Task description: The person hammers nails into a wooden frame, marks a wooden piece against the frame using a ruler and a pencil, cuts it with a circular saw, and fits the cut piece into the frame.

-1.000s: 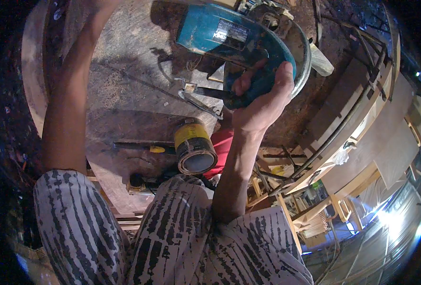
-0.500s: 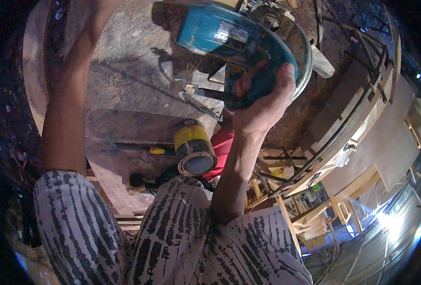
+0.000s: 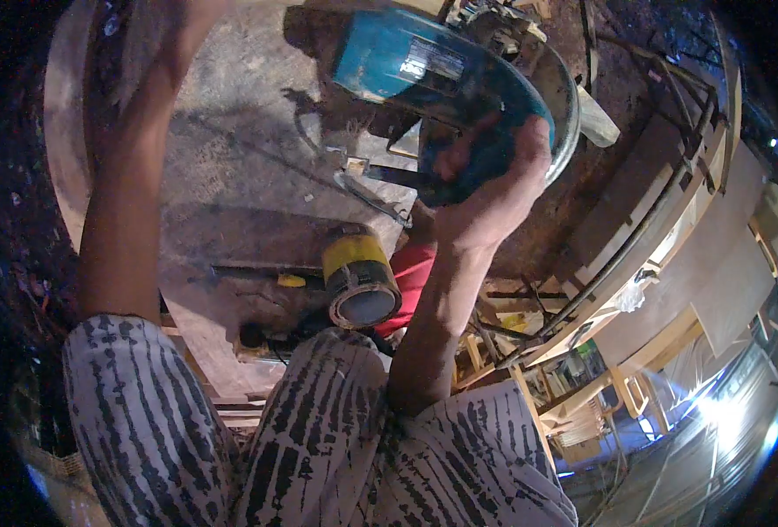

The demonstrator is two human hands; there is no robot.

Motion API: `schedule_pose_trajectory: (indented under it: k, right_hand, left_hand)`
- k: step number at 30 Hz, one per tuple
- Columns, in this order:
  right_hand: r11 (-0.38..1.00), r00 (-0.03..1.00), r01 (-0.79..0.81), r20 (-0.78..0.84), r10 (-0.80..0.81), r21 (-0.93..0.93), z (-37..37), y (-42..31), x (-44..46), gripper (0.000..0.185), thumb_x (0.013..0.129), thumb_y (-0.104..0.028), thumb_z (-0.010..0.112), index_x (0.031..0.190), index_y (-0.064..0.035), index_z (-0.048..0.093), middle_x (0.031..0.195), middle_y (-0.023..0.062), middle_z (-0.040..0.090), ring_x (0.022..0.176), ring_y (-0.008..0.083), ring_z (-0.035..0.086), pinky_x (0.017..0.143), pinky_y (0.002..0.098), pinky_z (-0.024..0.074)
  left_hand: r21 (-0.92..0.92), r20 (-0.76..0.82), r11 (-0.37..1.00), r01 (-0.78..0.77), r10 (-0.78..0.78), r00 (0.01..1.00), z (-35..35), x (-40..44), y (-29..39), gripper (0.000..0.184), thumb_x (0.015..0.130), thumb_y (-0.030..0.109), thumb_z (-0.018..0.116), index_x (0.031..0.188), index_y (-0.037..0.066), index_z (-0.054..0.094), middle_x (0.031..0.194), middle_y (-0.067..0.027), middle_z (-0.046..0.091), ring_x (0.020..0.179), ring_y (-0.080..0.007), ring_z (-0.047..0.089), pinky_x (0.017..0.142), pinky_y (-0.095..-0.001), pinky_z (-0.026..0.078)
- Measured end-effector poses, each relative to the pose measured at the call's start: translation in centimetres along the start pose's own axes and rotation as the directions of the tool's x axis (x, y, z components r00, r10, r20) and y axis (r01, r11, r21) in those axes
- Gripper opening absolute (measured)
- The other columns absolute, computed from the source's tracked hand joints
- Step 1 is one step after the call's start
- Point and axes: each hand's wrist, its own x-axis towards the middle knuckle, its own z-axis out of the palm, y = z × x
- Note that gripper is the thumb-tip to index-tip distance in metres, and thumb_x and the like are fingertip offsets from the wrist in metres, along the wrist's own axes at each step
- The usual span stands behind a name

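Teal power tool [image 3: 407, 61] at upper ctr of view, w/ curved metal guard [image 3: 566, 114] on its R side; can't tell if it's resting on the worn surface [image 3: 231, 171]. R hand [image 3: 497, 195] has fingers wrapped thru & clamped on the tool's handle. L forearm [image 3: 126, 184] runs up to top edge, L hand out of frame, can't tell its fingers. Nr R forearm: tilted yellow/dark can [image 3: 358, 259], red cloth [image 3: 415, 277] just beside.
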Motion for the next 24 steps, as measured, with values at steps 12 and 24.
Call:
schedule_pose_trajectory:
  k: [12, 24]
  right_hand:
    - [1.0, 1.0, -0.003, -0.027, 0.004, 0.022, 0.6, 0.2, 0.1, 0.05, 0.102, -0.052, 0.049, 0.098, -0.0042, 0.06, 0.063, 0.0048, 0.052, 0.054, 0.0149, 0.047, 0.05, 0.0295, 0.0381]
    - [0.998, 0.997, -0.031, -0.069, 0.035, 0.058, 0.8, 0.1, 0.6, 0.049, 0.104, -0.049, 0.048, 0.097, -0.0019, 0.06, 0.062, 0.0055, 0.052, 0.053, 0.0148, 0.045, 0.05, 0.029, 0.0372]
  left_hand:
    - [0.014, -0.108, 0.994, -0.104, 0.105, 0.989, 0.8, -0.1, -1.7, 0.021, 0.092, 0.009, 0.057, 0.107, -0.001, 0.068, 0.094, -0.0273, 0.067, 0.096, -0.045, 0.066, 0.086, -0.0474, 0.051]
    - [-0.014, -0.143, 0.979, -0.204, 0.2, 0.969, 1.3, -0.2, -3.1, 0.026, 0.095, 0.01, 0.058, 0.118, 0.0, 0.067, 0.096, -0.0243, 0.067, 0.091, -0.0398, 0.067, 0.081, -0.0462, 0.052]
